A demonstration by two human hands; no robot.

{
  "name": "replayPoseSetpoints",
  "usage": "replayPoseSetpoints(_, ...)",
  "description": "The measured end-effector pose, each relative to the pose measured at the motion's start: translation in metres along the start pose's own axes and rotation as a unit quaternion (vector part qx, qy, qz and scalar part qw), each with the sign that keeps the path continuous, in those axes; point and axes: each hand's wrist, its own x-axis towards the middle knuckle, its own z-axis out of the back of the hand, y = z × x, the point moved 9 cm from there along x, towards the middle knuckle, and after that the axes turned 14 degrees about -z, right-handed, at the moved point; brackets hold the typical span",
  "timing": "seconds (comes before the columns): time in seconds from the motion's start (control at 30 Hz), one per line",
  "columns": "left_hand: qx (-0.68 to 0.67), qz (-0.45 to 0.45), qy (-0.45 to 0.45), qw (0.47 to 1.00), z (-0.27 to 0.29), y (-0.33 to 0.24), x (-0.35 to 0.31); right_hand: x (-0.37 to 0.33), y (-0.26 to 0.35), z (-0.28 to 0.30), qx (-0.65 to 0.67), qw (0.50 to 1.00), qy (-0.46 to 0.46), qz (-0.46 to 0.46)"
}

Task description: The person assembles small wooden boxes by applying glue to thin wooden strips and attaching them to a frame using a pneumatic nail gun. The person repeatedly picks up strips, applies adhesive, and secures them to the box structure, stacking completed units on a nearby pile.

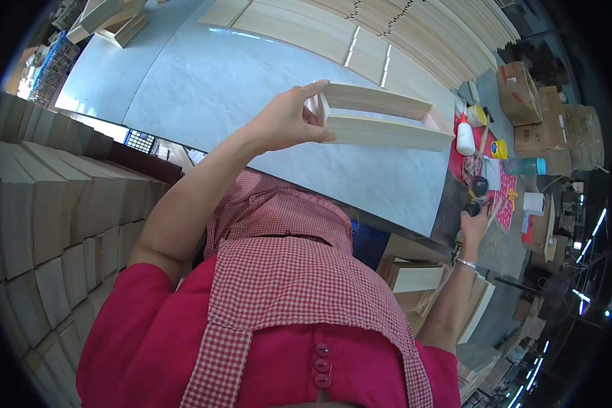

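My left hand (pixel 289 119) grips the near-left end of a long, narrow, pale wooden frame (pixel 387 132), thumb on one side and fingers on the other. The frame stands on its edge on the pale, marble-look tabletop (pixel 204 88). Far to the right, my right hand (pixel 474 224) is closed round a black and yellow power drill (pixel 478 190) at the table's right end. Part of the drill's grip is hidden by the fingers. Beside it lie a pink patterned cloth (pixel 506 211) and a white glue bottle (pixel 464 138) with a red tip.
Wooden strips (pixel 415 24) and flat panels (pixel 292 30) lie along the far side. Wooden pieces (pixel 119 27) sit at the far left. Stacked wood blocks (pixel 61 204) rise on my left. Yellow-lidded tubs (pixel 498 149), a teal-capped jar (pixel 523 166) and cardboard boxes (pixel 540 129) stand at right.
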Motion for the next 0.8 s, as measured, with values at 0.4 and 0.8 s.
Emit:
replayPoseSetpoints(0.4,0.071,-0.137,0.022,0.988,-0.029,0.026,-0.018,-0.232,0.152,0.087,0.383,0.911,0.152,-0.009)
replayPoseSetpoints(0.8,0.033,-0.135,0.010,0.990,-0.039,0.050,-0.029,-0.282,0.248,0.049,0.296,0.851,0.384,0.200)
